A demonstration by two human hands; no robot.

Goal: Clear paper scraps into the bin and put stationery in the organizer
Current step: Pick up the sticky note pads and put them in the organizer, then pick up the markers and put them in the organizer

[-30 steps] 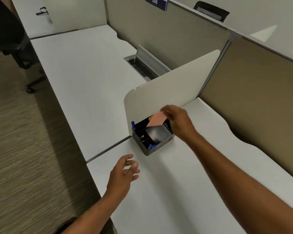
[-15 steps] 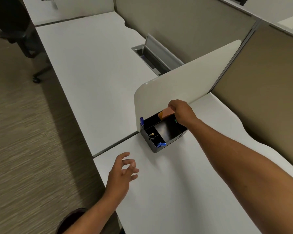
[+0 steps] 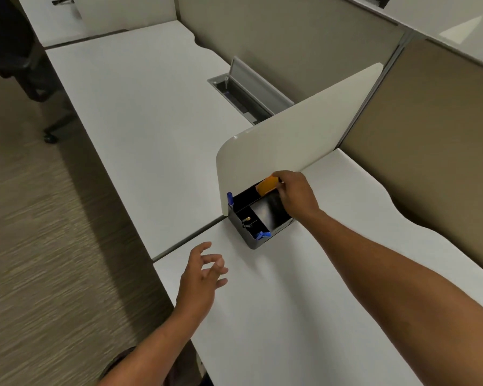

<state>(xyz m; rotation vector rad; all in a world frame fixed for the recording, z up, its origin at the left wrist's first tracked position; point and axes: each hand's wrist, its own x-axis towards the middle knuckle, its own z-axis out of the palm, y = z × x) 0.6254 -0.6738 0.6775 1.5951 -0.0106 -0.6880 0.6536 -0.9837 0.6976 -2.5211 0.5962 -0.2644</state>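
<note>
A black desk organizer (image 3: 253, 240) stands on the white desk against a low cream divider. Blue pens (image 3: 230, 198) stick up from its left corner and more blue pens (image 3: 262, 235) lie at its front. My right hand (image 3: 296, 195) reaches over its back compartment and pinches an orange sticky-note pad (image 3: 267, 185), which sits partly inside the organizer. My left hand (image 3: 201, 277) hovers above the desk near its front edge, fingers loosely spread and holding nothing.
The cream divider (image 3: 290, 140) separates my desk (image 3: 304, 316) from the neighbouring desk, which has an open cable tray (image 3: 243, 93). Tan cubicle walls rise at the back and right. A dark office chair (image 3: 17, 51) stands on the carpet at far left.
My right hand has lowered the orange pad from above the organizer down into its back compartment. The left hand has barely moved.
</note>
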